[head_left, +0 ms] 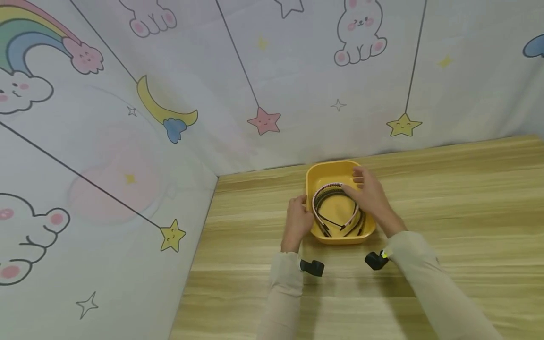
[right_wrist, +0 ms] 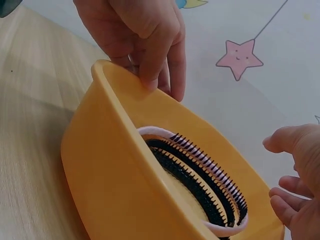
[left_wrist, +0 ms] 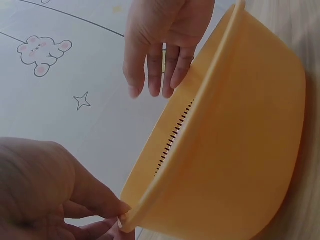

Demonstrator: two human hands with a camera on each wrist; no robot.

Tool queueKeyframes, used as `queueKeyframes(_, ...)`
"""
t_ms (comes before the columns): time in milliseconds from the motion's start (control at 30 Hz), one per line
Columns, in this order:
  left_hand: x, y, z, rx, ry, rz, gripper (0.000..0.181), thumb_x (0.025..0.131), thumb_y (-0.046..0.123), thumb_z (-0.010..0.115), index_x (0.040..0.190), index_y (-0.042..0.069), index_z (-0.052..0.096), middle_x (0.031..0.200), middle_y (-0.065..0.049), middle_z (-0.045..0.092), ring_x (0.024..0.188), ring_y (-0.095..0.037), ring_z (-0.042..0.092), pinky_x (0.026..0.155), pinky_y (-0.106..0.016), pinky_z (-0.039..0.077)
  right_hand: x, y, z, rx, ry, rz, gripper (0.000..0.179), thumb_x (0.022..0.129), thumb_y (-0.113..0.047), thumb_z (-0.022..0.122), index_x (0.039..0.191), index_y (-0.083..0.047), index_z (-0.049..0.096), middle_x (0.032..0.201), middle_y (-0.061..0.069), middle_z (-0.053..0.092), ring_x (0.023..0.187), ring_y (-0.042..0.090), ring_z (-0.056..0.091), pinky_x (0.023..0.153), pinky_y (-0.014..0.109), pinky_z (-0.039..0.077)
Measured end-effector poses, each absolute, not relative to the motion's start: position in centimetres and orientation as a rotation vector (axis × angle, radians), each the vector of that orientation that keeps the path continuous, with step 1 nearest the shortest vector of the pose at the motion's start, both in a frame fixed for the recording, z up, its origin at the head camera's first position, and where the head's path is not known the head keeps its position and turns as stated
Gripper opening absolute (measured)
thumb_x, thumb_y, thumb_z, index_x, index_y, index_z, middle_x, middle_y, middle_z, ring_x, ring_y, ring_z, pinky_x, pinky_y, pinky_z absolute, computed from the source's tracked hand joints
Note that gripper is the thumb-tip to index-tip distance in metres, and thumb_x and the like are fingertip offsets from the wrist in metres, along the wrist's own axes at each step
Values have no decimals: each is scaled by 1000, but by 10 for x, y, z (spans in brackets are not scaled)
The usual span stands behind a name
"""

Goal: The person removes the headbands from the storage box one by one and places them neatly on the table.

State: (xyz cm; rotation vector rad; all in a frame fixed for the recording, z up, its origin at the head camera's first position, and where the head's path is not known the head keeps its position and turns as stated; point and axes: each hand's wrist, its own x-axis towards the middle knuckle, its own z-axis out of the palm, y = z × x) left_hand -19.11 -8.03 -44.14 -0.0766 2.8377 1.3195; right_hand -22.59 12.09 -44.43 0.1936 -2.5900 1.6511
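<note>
A yellow plastic basin [head_left: 337,240] stands on the table, with toothed headbands inside. One headband [right_wrist: 215,167] is pink and white with dark teeth; black toothed headbands [right_wrist: 196,186] lie nested against it. My left hand [head_left: 299,218] pinches the basin's left rim between thumb and fingers, as the left wrist view shows up close. Over the right side of the basin hovers my right hand [head_left: 373,193], its fingers loosely spread and holding nothing. In the right wrist view its thumb and fingers stand apart beside the headbands. The basin's wall hides the lower parts of the headbands in both wrist views.
The wood-grain table [head_left: 459,208] runs along a white cloth backdrop [head_left: 306,137] printed with stars and bunnies, close behind the basin. Another printed cloth wall [head_left: 140,264] bounds the left side. Dark wrist devices [head_left: 313,268] sit at both cuffs.
</note>
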Motion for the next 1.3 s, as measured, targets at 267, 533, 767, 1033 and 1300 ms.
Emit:
queueKeyframes(267,-191,-81,-440,-79,2816,1338,53,80,-9,50,133,-5,50,125,-19,51,101,-26,58,78,-30,52,-235,110,-446,245,-2607,1622,63,91,-17,62,141,8,33,134,31,44,121,44,46,103,53,39)
queueKeyframes(533,-190,-82,-439,-107,2812,1336,54,79,-9,50,133,-4,50,124,-18,51,101,-25,57,78,-30,52,-241,102,-449,264,-2657,1613,63,91,-16,62,142,6,32,137,30,42,123,44,45,103,54,39)
queueKeyframes(767,-189,-82,-439,-107,2797,1370,54,79,-10,49,133,-5,50,125,-18,51,100,-25,57,76,-29,52,-241,97,-452,234,-2692,1586,63,92,-19,60,142,5,31,137,29,42,125,44,42,103,55,37)
queueKeyframes(1033,-189,-82,-439,-93,2807,1376,53,80,-9,50,132,-5,51,125,-18,52,100,-25,58,78,-30,52,-245,95,-455,195,-2711,1577,60,93,-18,59,141,6,33,135,29,42,124,44,42,102,54,38)
queueKeyframes(1300,-191,-82,-443,-102,2808,1370,53,79,-9,50,132,-4,51,123,-18,52,99,-24,58,77,-29,52,-248,94,-460,161,-2765,1524,52,94,-11,55,138,10,36,132,31,44,123,44,43,103,54,38)
